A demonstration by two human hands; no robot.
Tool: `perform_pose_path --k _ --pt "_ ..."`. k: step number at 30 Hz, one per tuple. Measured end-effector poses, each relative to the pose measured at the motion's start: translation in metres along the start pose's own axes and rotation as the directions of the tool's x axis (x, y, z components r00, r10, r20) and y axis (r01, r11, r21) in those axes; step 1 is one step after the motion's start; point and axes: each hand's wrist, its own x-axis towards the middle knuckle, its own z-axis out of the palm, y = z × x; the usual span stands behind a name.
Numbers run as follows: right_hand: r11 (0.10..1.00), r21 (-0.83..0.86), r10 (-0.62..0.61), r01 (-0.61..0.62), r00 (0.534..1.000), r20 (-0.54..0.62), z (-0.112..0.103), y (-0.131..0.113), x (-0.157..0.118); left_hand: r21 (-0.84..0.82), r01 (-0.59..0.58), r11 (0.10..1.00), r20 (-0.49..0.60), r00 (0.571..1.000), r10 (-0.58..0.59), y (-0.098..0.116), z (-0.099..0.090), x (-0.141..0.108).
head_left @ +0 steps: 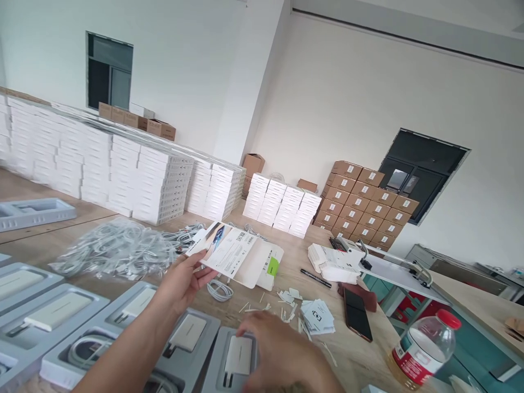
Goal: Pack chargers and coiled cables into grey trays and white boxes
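My left hand [185, 277] is closed on the near left edge of a flat printed paper box sleeve [229, 254], with the thumb on top. The sleeve is tilted above the table, its white printed side with a blue picture facing me. At the bottom centre, my right hand [282, 349] is slightly blurred and curls round the right side of a pale grey tray [216, 363]. A white plug charger [238, 355] lies in that tray. To its left, more trays hold chargers [188, 332] and coiled cables [88, 349].
Bagged cables [118, 248], paper scraps [290, 297], leaflets [317, 316], a marker [315, 278], stacked printed sleeves [333, 262], a phone [357, 314] and a bottle [426, 349] lie around. White box stacks [159, 185] and brown cartons [360, 202] stand behind.
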Motion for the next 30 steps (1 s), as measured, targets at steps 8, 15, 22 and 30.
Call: perform_pose_path --k 8,15,22,30 --pt "0.986 -0.133 -0.091 0.104 0.991 0.096 0.025 -0.004 0.016 -0.091 0.119 0.989 -0.032 0.992 -0.123 0.002 0.002 0.002" --pt "0.991 -0.137 -0.003 0.009 0.999 0.041 0.031 -0.001 0.010 -0.107 0.101 0.989 -0.032 0.994 -0.105 0.002 0.002 -0.001" --pt "0.999 -0.040 -0.012 0.011 0.999 -0.035 -0.006 0.001 -0.009 -0.110 0.091 0.990 -0.038 0.995 -0.095 0.001 0.000 0.000" --pt "0.988 0.154 0.090 -0.014 0.862 -0.500 -0.068 0.036 -0.032 -0.072 0.115 0.991 -0.010 0.993 -0.116 -0.004 -0.001 0.001"
